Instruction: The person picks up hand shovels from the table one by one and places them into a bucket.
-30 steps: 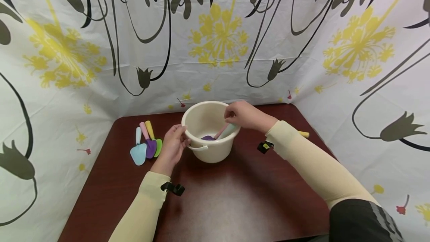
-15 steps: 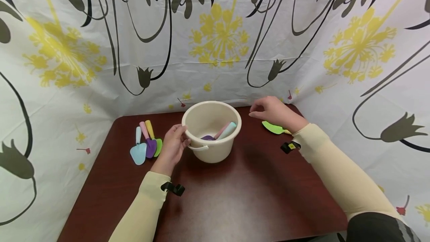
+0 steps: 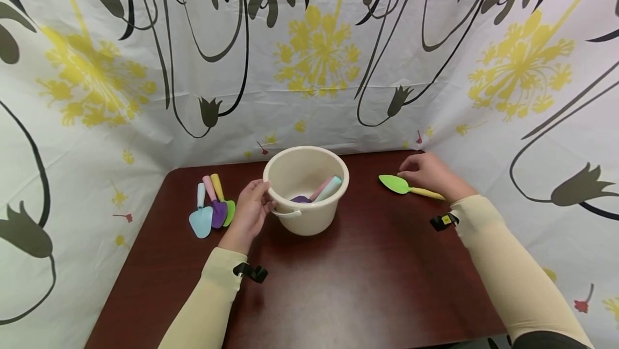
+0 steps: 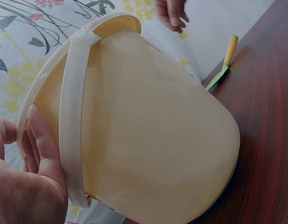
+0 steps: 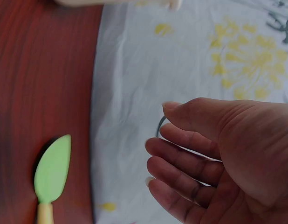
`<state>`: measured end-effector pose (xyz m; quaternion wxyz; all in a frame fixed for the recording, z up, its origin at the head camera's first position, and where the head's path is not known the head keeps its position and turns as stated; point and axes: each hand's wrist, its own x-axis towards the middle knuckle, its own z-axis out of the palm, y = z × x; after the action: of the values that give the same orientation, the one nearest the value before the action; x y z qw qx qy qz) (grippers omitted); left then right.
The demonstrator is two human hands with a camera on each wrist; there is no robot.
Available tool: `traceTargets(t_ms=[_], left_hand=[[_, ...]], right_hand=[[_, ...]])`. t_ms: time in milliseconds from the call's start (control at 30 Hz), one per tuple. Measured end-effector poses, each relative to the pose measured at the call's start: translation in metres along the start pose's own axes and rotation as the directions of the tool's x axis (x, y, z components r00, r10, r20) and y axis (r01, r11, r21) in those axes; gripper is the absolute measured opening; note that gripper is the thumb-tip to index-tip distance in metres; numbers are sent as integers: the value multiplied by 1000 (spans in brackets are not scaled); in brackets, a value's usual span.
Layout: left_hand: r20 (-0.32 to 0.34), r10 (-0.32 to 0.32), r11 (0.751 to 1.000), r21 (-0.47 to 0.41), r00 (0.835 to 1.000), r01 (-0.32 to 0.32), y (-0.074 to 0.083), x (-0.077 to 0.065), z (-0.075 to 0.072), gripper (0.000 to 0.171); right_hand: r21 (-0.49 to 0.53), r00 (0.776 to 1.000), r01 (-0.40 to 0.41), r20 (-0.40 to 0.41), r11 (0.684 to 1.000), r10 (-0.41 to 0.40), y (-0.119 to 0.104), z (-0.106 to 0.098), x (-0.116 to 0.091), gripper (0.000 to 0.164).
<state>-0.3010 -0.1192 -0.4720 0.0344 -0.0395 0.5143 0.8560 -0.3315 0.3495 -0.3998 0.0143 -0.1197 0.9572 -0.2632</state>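
Note:
My left hand (image 3: 247, 210) grips the rim of a cream plastic bucket (image 3: 306, 224) at its left side; in the left wrist view thumb and fingers (image 4: 45, 144) pinch the rim beside the bucket's handle (image 4: 74, 107). Inside the bucket a pink handle (image 3: 319, 191), a pale teal handle (image 3: 331, 188) and a purple blade (image 3: 301, 199) show. At the right, my right hand (image 3: 427, 175) hovers over a small green trowel (image 3: 394, 184) with a yellow handle, holding nothing. Its fingers are loosely bent and apart from the trowel (image 5: 53, 170) in the right wrist view.
Left of the bucket, three small trowels lie side by side: a light blue one (image 3: 200, 222), a purple one with pink handle (image 3: 219, 212) and a green one with yellow handle (image 3: 229, 213). A flower-patterned sheet (image 3: 309, 118) hangs around the dark red table (image 3: 338, 284).
My right hand has left the bucket, where it was at the teal handle, and moved right to above the green trowel. The left hand stays on the rim.

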Motion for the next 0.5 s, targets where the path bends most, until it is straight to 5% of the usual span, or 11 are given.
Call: traceTargets(t_ms=[500], left_hand=[[-2,-4,1000,-8,1000,4,-1,2,-2,18]], right_hand=[[-125,996,-90,-3,988,90,94,19,4,43]])
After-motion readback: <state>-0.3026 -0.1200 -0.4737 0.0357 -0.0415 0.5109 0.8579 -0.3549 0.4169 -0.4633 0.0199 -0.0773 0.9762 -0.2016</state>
